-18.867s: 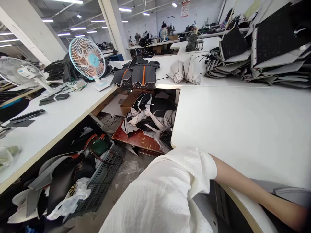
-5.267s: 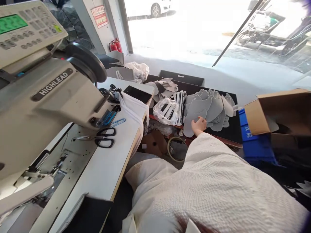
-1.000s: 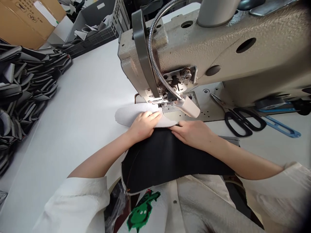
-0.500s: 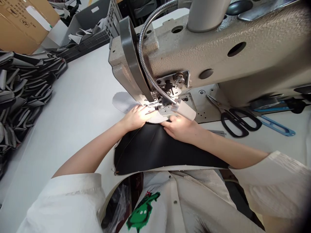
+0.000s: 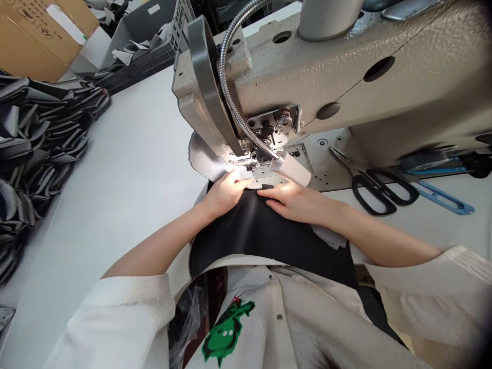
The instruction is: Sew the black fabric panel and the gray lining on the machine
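Note:
A black piece of material (image 5: 249,230) lies below the sewing machine (image 5: 269,77), its lower edge hanging over the table edge. A light grey textured piece (image 5: 205,159) runs under the machine's needle area, lit by a small lamp (image 5: 291,168). My left hand (image 5: 226,193) pinches the edge where the grey and black pieces meet, just left of and below the needle. On the right, my right hand (image 5: 288,201) rests on the black material beside that edge, fingers pointing left, forefinger and thumb slightly apart.
Black-handled scissors (image 5: 372,187) and a blue tool (image 5: 446,197) lie right of the machine. A pile of dark pieces (image 5: 42,138) fills the left side. At the back left stand a grey crate (image 5: 142,64) and a cardboard box (image 5: 42,36).
The black material has turned and shifted, and its right part hangs lower. The grey piece has swung round at the needle. My left hand has moved slightly right.

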`<state>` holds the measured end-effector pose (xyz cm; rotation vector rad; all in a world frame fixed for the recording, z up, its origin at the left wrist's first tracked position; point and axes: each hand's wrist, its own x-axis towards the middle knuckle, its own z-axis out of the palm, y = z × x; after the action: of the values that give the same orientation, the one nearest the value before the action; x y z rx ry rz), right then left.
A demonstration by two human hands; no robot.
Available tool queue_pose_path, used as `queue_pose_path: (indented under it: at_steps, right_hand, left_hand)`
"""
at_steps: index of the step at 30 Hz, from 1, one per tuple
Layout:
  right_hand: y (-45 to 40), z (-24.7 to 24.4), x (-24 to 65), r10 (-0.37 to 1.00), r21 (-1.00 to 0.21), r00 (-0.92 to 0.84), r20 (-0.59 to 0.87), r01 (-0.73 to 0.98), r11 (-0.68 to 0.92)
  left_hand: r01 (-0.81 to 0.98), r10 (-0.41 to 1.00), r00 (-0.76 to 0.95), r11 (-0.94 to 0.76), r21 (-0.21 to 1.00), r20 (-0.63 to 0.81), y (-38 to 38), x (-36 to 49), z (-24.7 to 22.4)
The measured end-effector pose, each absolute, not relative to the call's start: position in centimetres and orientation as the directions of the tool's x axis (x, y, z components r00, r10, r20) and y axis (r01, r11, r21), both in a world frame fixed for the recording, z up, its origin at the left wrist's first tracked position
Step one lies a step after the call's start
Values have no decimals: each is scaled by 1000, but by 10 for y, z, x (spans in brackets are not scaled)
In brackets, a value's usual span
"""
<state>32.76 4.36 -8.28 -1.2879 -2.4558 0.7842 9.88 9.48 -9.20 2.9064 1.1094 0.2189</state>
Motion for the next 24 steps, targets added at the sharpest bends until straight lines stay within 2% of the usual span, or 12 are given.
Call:
queue_pose_path:
  at_steps: [5, 8, 11, 13, 17, 19, 21, 24]
  right_hand:
    - [45, -77, 321, 839, -614, -539, -73, 687, 388]
    - [46, -72, 332, 813, -707, -575, -86, 610, 357]
    - [46, -71, 345, 741, -758, -671, -28, 498, 422]
    - [46, -73, 348, 728, -693, -680, 87, 484, 535]
    - [45, -85, 340, 682, -375, -638, 357, 571, 730]
    - [43, -90, 332, 626, -307, -692, 360, 546, 780]
    - [40, -94, 324, 604, -297, -731, 316, 529, 795]
    - [37, -97, 317, 620, -273, -720, 312, 557, 784]
  left_hand:
    - [649, 652, 749, -758, 66, 121, 116, 93, -91]
    - [690, 693, 713, -721, 70, 104, 115, 99, -84]
    - [715, 718, 686, -695, 75, 118, 103, 109, -80]
    - [715, 719, 680, -694, 85, 147, 94, 114, -83]
    - [714, 725, 638, -683, 154, 258, 89, 116, -93]
    - [717, 752, 591, -656, 236, 294, 91, 115, -96]
    - [717, 782, 546, -622, 314, 302, 95, 114, -96]
    - [716, 787, 532, -615, 331, 311, 100, 113, -97]
